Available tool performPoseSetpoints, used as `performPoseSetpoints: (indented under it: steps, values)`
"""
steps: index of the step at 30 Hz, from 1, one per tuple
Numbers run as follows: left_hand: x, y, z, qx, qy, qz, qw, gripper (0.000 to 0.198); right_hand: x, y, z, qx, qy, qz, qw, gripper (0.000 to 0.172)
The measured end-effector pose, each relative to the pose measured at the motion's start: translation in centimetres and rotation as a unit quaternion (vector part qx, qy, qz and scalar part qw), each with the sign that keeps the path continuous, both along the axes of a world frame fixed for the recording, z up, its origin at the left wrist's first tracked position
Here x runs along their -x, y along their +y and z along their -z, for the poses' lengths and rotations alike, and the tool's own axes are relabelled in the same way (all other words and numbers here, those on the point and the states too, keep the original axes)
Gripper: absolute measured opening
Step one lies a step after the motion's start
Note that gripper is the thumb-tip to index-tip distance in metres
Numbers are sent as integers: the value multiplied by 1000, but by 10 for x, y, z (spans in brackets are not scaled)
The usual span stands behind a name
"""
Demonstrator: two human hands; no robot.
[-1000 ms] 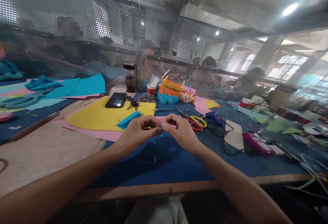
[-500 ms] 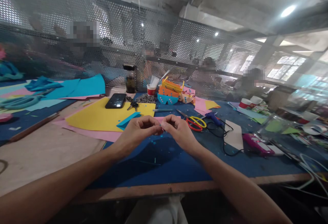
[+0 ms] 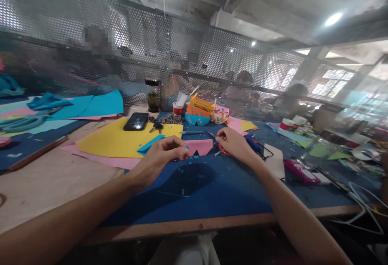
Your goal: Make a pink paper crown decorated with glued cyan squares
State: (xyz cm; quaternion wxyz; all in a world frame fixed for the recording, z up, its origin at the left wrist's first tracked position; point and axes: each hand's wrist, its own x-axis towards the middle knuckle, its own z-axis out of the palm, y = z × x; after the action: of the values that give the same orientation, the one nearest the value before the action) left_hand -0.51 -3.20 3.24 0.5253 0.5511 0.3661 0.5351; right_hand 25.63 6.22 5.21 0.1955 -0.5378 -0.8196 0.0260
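The scissors (image 3: 211, 135) lie right of centre on the blue surface (image 3: 212, 188), mostly hidden under the right hand (image 3: 235, 144). Only the blade tips and a bit of red handle loop show, and I cannot tell whether the fingers have closed on the handles. They look rigid and light, best taken by the loops. The left hand (image 3: 162, 154), at centre, has its thumb and fingers pinched together; anything between them is too small to see. Just beside it a zigzag-edged pink paper piece (image 3: 198, 147) lies flat, probably thin, floppy and easily creased.
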Motion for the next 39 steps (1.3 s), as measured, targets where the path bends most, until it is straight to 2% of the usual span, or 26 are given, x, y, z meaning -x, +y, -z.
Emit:
performPoseSetpoints:
  steps: [5,13,17,22,27,31,34,36,39]
  values:
    - [0,0,0,14,-12,10,1000,15,-32,18,15,48,-81,68,993,20]
    - [1,-1,-2,28,-21,15,999,16,-43,29,27,77,-143,104,981,39]
    - [0,-1,-3,33,-26,18,999,16,-47,34,29,100,-153,113,977,42]
    - [1,0,-3,43,-40,19,998,16,-46,29,25,90,-145,126,977,38]
    - [2,2,-2,42,-46,20,998,16,-55,16,8,86,-104,129,982,35]
    - [3,3,-1,39,-52,18,998,16,-57,10,-3,92,-49,84,991,34]
    - [5,4,-1,41,-56,17,997,16,-42,-1,-6,85,58,22,994,36]
    - [6,6,0,40,-60,19,997,17,-24,-17,-9,101,168,-42,980,34]
    - [7,7,0,34,-73,26,996,18,6,-46,-14,172,274,-175,930,23]
